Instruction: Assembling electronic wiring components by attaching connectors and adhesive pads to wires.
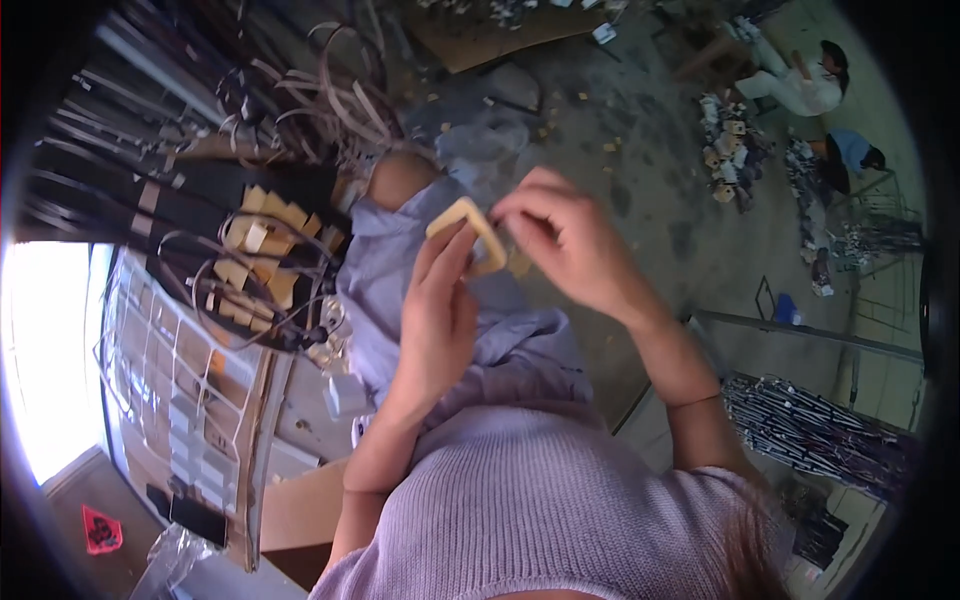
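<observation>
My left hand (440, 325) grips a small yellow-tan piece (463, 211) above my lap. It looks like a squared frame with rounded corners and a paler middle. Close to its right edge, my right hand (575, 245) has thumb and fingertips pinched together. Whatever the right fingertips hold is too small to make out. Light purple-grey cloth (385, 255) covers my legs beneath both hands. To the left lies a heap of similar yellow-tan pieces (265, 235), with thin dark cords looping over it.
Bundles of dark cords (110, 130) fill the far left. A netted panel (190, 370) stands by the bright window. Two other people (808, 85) sit at the far right near piles of parts (730, 150). Dark rods or cords (810, 430) lie bundled at right. Scraps litter the floor (610, 120).
</observation>
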Action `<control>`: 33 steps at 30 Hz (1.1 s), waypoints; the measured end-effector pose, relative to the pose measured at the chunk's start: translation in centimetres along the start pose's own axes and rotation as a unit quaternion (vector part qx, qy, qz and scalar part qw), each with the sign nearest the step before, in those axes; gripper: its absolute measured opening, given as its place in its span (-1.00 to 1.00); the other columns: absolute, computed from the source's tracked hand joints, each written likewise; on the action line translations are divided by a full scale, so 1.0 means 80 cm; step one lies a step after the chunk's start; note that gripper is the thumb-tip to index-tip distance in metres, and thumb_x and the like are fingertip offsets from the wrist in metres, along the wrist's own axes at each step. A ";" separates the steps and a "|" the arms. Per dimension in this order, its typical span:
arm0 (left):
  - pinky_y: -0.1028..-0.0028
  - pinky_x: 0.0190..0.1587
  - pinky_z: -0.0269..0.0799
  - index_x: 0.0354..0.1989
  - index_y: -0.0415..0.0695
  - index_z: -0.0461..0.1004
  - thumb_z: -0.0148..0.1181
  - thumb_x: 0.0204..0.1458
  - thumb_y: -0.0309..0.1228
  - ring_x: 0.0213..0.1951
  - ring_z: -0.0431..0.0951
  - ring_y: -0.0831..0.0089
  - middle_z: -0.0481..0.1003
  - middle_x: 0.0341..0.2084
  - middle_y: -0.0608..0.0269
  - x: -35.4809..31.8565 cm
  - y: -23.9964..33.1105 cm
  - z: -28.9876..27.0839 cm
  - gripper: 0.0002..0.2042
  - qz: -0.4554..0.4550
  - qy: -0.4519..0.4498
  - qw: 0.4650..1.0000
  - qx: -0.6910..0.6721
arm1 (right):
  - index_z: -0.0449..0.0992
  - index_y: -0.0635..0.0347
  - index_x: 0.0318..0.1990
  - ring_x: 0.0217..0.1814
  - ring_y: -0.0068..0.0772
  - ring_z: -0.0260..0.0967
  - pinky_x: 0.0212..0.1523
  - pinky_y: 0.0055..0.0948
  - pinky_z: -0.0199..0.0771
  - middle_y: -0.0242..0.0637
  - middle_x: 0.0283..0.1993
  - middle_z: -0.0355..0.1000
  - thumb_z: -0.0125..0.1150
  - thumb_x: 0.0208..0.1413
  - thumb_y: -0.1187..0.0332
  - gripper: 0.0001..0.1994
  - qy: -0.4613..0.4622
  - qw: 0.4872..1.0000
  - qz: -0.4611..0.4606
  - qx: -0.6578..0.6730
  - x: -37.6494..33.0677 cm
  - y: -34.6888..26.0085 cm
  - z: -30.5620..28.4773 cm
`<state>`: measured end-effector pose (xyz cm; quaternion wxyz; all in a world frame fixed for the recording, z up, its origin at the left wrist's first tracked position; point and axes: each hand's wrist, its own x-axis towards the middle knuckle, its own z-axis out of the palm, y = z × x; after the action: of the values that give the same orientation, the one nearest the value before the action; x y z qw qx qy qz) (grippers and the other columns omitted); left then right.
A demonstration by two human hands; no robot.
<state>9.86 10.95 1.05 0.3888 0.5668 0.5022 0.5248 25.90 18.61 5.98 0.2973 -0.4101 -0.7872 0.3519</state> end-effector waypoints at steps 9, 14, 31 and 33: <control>0.44 -0.35 0.42 -0.35 -0.29 0.48 0.17 -0.08 -0.69 -0.39 0.50 0.31 0.46 -0.42 0.11 0.004 0.005 -0.002 -0.89 -0.006 0.030 0.994 0.103 | 0.29 0.19 0.16 0.22 -0.21 0.24 0.03 -0.27 0.43 -0.21 0.24 0.17 0.52 -0.25 0.29 -0.26 -0.049 0.990 -0.123 0.051 -0.010 0.013 0.014; 0.45 -0.32 0.40 -0.34 -0.29 0.51 0.15 -0.05 -0.70 -0.39 0.49 0.31 0.47 -0.43 0.11 0.018 0.020 -0.022 -0.89 0.027 0.053 0.980 0.188 | 0.39 0.19 0.10 0.17 -0.10 0.29 0.18 -0.27 0.31 -0.15 0.12 0.32 0.42 -0.22 0.40 -0.39 -0.097 0.992 -0.084 -0.001 0.001 0.044 -0.006; 0.56 -0.16 0.53 -0.09 -0.35 0.49 0.18 0.10 -0.54 -0.28 0.58 0.53 0.56 -0.32 0.15 -0.008 0.034 -0.054 -0.78 -0.204 0.067 0.939 -0.268 | 0.48 0.29 -0.30 -0.37 -0.83 0.32 -0.35 -0.78 0.30 -0.51 -0.40 0.43 0.25 0.10 0.53 -0.93 -0.061 0.964 0.068 0.250 0.004 -0.010 0.027; 0.54 -0.19 0.55 -0.13 -0.38 0.49 0.21 0.07 -0.56 -0.30 0.60 0.47 0.57 -0.32 0.10 -0.009 0.033 -0.054 -0.79 -0.199 0.084 0.941 -0.262 | 0.49 0.29 -0.30 -0.39 -0.84 0.29 -0.38 -0.79 0.27 -0.52 -0.41 0.42 0.26 0.09 0.53 -0.93 -0.068 0.961 0.082 0.255 0.006 -0.013 0.025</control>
<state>6.07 9.33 4.08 0.5768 0.2872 0.4802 0.5952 23.68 17.94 5.74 0.3078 -0.3586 -0.6533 0.5916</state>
